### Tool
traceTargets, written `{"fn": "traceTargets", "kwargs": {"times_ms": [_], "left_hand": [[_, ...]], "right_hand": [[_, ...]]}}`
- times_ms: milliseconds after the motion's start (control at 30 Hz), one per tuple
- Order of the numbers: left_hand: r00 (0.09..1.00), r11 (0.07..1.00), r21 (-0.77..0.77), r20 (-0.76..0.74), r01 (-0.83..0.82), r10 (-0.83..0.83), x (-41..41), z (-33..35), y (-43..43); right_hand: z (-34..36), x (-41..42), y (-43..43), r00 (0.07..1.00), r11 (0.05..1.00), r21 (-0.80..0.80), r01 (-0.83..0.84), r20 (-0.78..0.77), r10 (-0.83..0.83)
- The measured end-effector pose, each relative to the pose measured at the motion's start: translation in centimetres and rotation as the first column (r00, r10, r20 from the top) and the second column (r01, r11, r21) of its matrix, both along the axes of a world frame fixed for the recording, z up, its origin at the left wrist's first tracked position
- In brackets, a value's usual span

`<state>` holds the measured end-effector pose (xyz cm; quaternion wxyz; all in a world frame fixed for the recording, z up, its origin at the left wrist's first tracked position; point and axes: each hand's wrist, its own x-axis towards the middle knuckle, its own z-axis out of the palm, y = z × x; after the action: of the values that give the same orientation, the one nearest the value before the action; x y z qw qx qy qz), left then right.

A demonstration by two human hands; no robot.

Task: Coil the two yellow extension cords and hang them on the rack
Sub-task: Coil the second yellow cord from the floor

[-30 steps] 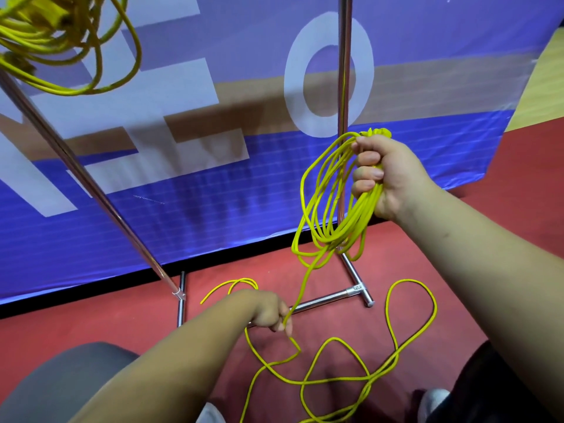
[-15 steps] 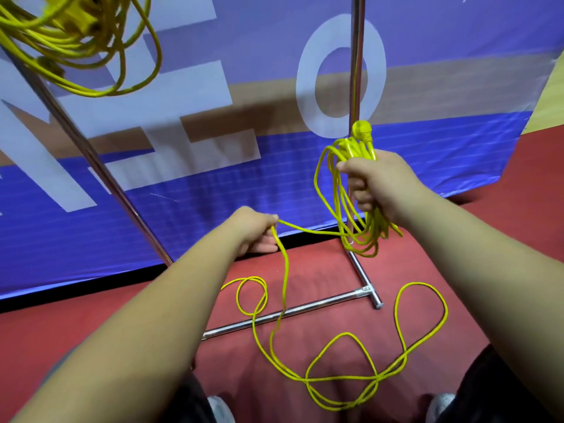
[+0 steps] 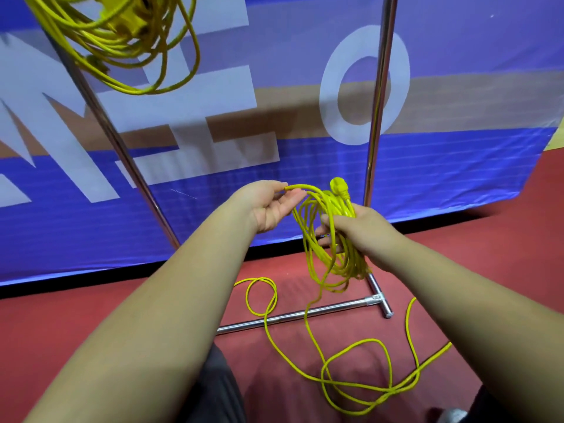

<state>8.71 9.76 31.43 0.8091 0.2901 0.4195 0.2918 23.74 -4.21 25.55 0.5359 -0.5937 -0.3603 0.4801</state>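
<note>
I have the right hand (image 3: 363, 233) with its fingers curled round the coiled part of a yellow extension cord (image 3: 323, 239), its plug (image 3: 338, 187) poking up above the fist. The left hand (image 3: 271, 206), palm up just beside it, pinches one strand. The uncoiled rest lies looped on the red floor (image 3: 503, 254). The other yellow cord (image 3: 122, 44) hangs coiled on the rack (image 3: 378, 102), upper left.

Bare left hand (image 3: 271, 206) and right hand (image 3: 361, 230), bare forearms (image 3: 171, 300), dark grey trousers (image 3: 215, 389), pale shoe (image 3: 452, 416).
</note>
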Motion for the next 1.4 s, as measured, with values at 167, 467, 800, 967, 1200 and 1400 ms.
{"fn": "traceTargets", "kwargs": {"times_ms": [167, 467, 800, 967, 1200, 1400], "left_hand": [[0.994, 0.994, 0.045, -0.051, -0.098, 0.100, -0.9, -0.6, 1.1], [0.979, 0.997, 0.068, -0.202, 0.045, -0.031, -1.3, -2.4, 1.9], [0.795, 0.927, 0.204, -0.591, 0.315, -0.140, -2.2, -2.6, 0.9], [0.603, 0.824, 0.121, -0.741, 0.554, -0.296, -2.2, -3.1, -0.6], [0.194, 0.411, -0.033, -0.846, 0.911, -0.497, -2.0, -5.8, -3.5], [0.407, 0.238, 0.331, -0.768, 0.913, -0.495, -0.2, -6.5, -5.2]], "right_hand": [[-0.1, -0.1, -0.3, 0.977, 0.994, -0.023, -0.105, -0.189, 0.099], [0.3, 0.2, -0.4, 0.963, 0.977, -0.012, -0.212, -0.176, 0.206], [1.3, -1.0, -0.3, 0.982, 0.995, 0.012, -0.101, -0.159, 0.102], [1.5, -0.8, 0.1, 0.974, 1.000, -0.007, 0.029, -0.224, -0.030], [1.9, -0.5, 0.4, 0.927, 0.973, 0.050, 0.227, -0.318, -0.200], [2.0, 0.5, 0.7, 0.888, 0.948, 0.061, 0.312, -0.374, -0.268]]}}
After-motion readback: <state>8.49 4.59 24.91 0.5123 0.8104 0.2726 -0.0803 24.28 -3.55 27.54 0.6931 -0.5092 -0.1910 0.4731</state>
